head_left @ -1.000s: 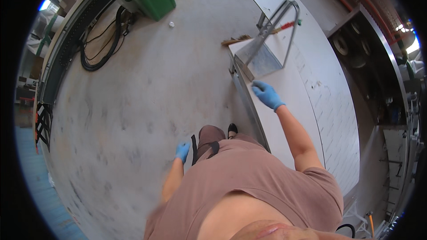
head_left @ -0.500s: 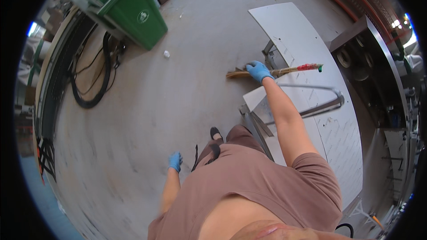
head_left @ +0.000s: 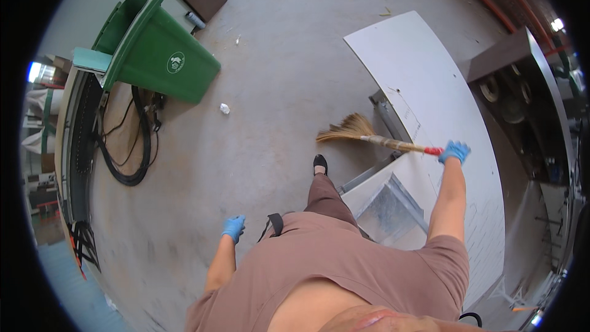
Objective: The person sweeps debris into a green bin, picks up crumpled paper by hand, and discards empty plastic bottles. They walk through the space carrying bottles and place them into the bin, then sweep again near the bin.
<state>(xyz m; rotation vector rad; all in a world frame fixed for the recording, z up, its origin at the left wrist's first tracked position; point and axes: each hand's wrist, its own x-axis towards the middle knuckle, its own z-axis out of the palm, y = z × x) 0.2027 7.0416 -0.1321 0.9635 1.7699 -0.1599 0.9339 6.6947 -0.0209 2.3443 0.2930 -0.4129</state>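
Note:
My right hand point(head_left: 453, 151), in a blue glove, is closed round the red-wrapped end of a broom handle point(head_left: 399, 145). The broom lies nearly level in view across the edge of a white panel, and its straw bristles point(head_left: 351, 129) fan out to the left over the grey floor. My left hand point(head_left: 233, 227), also blue-gloved, hangs low at my left side with curled fingers and nothing visible in it. A grey metal pan-shaped piece point(head_left: 388, 208) sits below the broom, against the white panel point(head_left: 424, 67); its full shape is partly hidden by my body.
A green wheeled bin point(head_left: 166, 55) stands at the far left, near a thick black hose point(head_left: 129, 178) on the floor. A crumpled white scrap point(head_left: 225, 109) lies in front of it. Dark open shelving point(head_left: 516, 80) runs along the right, beyond the panel.
My right hand has gone from near the broom's bristle end to the red handle end, moving right. The bristles now show spread out. A foot has stepped forward, and the whole view has shifted.

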